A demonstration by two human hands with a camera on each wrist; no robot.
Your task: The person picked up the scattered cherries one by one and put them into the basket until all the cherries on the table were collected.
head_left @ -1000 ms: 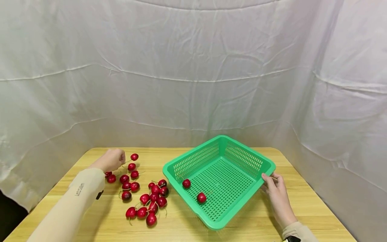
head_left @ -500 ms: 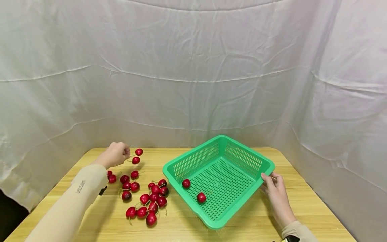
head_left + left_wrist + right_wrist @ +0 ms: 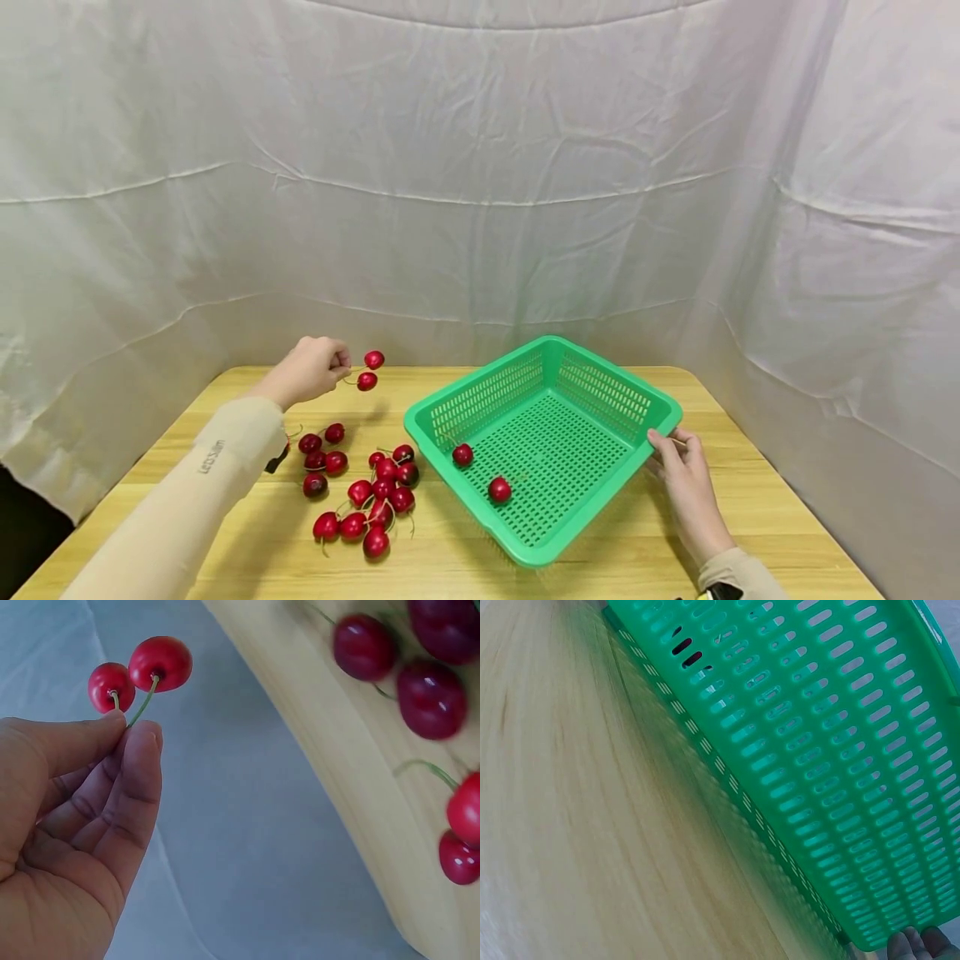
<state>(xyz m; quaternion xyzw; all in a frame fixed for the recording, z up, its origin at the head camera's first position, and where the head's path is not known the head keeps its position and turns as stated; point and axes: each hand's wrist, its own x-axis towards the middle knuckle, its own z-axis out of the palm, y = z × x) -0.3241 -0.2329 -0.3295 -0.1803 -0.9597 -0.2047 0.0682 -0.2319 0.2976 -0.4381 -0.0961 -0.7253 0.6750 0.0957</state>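
Note:
Between thumb and fingertip my left hand (image 3: 318,367) pinches the green stems of two red cherries (image 3: 160,664), which stick out past the fingers above the table's back left. My right hand (image 3: 686,483) grips the rim of a green plastic basket (image 3: 592,525) at its right corner, thumb over the edge and fingers under it. Inside the basket lie two cherries, one near the left wall (image 3: 462,455) and one nearer the front (image 3: 499,490). In the right wrist view only some fingertips (image 3: 909,945) show at the basket's lower corner.
Left of the basket, a pile of cherries (image 3: 382,489) lies on the wooden table (image 3: 622,575). A smaller group of cherries (image 3: 315,461) sits nearer the left forearm. White cloth (image 3: 480,208) hangs behind the table and at its sides.
My left hand has risen and moved right and away, carrying the two cherries up off the table by their stems. The right hand and the basket have stayed nearly still.

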